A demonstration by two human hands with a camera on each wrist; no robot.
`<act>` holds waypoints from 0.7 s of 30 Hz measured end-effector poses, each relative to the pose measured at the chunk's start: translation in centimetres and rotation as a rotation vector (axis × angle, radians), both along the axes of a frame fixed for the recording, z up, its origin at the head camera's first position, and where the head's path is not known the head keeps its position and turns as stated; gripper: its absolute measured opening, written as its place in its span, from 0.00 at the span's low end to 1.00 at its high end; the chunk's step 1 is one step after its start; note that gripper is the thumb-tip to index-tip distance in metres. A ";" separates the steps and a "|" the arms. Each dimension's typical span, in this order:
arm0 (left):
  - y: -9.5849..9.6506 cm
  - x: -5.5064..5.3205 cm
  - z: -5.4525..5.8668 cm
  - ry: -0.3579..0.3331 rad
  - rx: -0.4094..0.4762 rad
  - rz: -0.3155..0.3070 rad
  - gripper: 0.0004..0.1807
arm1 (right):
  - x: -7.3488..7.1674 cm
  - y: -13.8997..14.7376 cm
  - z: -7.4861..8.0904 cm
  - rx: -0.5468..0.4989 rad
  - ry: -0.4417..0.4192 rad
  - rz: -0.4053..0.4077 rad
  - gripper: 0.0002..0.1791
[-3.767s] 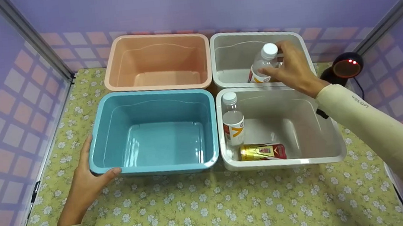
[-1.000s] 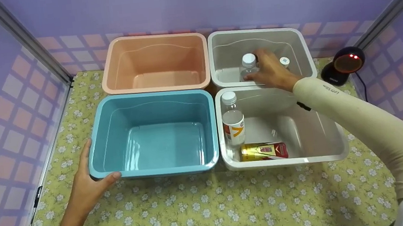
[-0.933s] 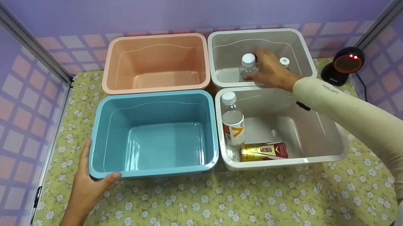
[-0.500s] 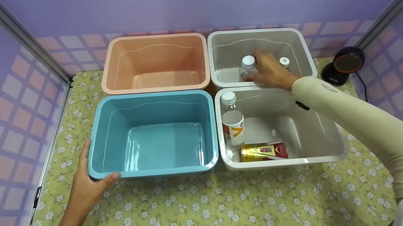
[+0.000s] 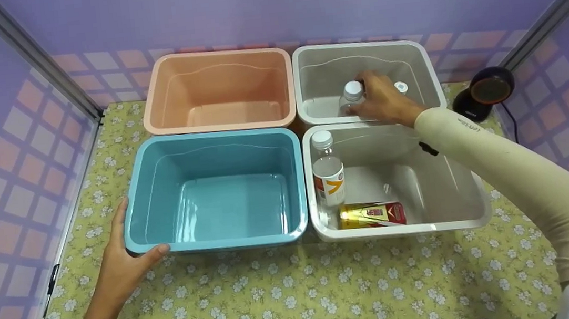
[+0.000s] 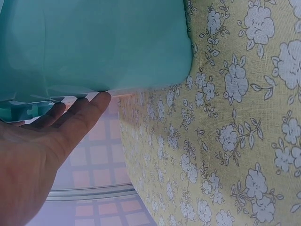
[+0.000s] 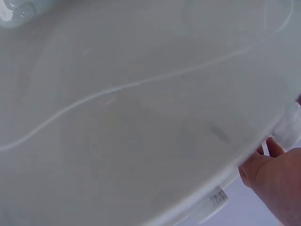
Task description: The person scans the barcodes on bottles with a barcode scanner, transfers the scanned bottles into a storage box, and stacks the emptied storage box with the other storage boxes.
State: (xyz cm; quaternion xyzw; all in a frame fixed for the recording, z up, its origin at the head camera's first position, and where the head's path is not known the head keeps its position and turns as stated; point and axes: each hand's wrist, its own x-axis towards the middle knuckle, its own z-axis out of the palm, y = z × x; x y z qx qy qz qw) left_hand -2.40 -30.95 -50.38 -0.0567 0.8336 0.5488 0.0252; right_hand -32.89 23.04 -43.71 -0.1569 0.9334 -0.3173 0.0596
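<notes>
My right hand (image 5: 384,99) reaches into the back grey bin (image 5: 362,44) and holds a clear plastic bottle (image 5: 353,93) with a white cap near its top. The bottle's lower part is hidden by the bin's front wall. Just right of the hand, the white cap of a second bottle (image 5: 401,87) shows. In the right wrist view, the bin's outer wall (image 7: 141,132) covers most of the picture, with part of the hand (image 7: 277,176) at the right edge. My left hand (image 5: 123,263) rests at the blue bin's (image 5: 219,242) front left corner, thumb on the rim, straight fingers (image 6: 82,117) against its outside wall.
The front grey bin (image 5: 460,223) holds an upright labelled bottle (image 5: 328,176) and a gold-and-red can (image 5: 372,214) on its side. A pink bin (image 5: 220,55) stands behind the blue one. A black device (image 5: 486,92) stands at right on the flowered cloth (image 5: 288,296).
Since the first frame, my right hand has lowered the bottle into the back grey bin, moving left. Lately the bottle has shifted only slightly. The black device's red lights have gone out.
</notes>
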 end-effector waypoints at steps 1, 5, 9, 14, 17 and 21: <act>0.0 0.0 0.0 0.001 0.002 -0.001 0.67 | 0.0 0.1 0.2 -0.008 -0.001 0.002 0.35; -0.2 0.0 -0.1 -0.001 0.010 -0.004 0.67 | 0.1 0.5 0.9 -0.033 0.016 0.012 0.34; -0.3 -0.1 -0.2 0.003 0.020 -0.006 0.67 | 0.2 1.0 1.3 -0.049 0.040 0.018 0.33; -0.5 -0.2 -0.2 0.004 0.022 -0.006 0.67 | 0.5 1.2 1.7 -0.077 0.048 0.007 0.34; -0.5 -0.3 -0.2 0.007 0.012 -0.004 0.67 | 0.6 1.3 2.1 -0.092 0.070 -0.002 0.33; -0.6 -0.3 -0.2 0.010 0.006 -0.001 0.67 | 1.1 1.3 2.9 -0.124 0.080 -0.008 0.32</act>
